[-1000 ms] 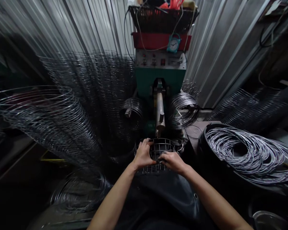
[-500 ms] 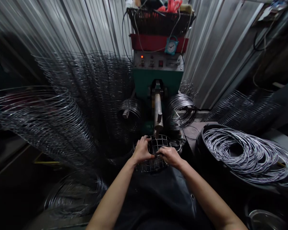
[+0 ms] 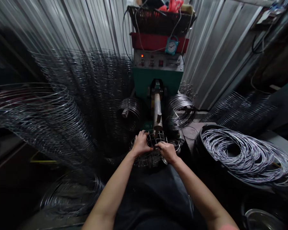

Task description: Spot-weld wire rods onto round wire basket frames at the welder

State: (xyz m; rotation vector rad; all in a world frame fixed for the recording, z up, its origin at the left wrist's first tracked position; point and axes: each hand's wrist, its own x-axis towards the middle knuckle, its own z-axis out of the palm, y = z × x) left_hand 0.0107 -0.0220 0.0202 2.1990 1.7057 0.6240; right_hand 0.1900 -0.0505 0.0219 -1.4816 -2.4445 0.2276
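Wire rings [image 3: 38,108]: loose stack, left of frame. Left hand [image 3: 140,143]: fingers curled round the wire cage [image 3: 157,140], holding it firmly. Cage: lower centre, just below a metal post [image 3: 157,111]; seems light and stiff, best held by its wires. Right hand [image 3: 167,151]: closed on the cage's top wires. Wire hoops [image 3: 240,153]: heaped in a black tub [image 3: 198,150], right of frame.

No words, brand names or numbers can be read clearly. The control panel [image 3: 157,60] on the machine has small labels beside its switches and lights, but they are too small to make out. The blue clock [image 3: 171,46] has marks around its face, also too tiny to read. A small tag [image 3: 148,126] low on the machine shows pale characters, too blurred to tell.
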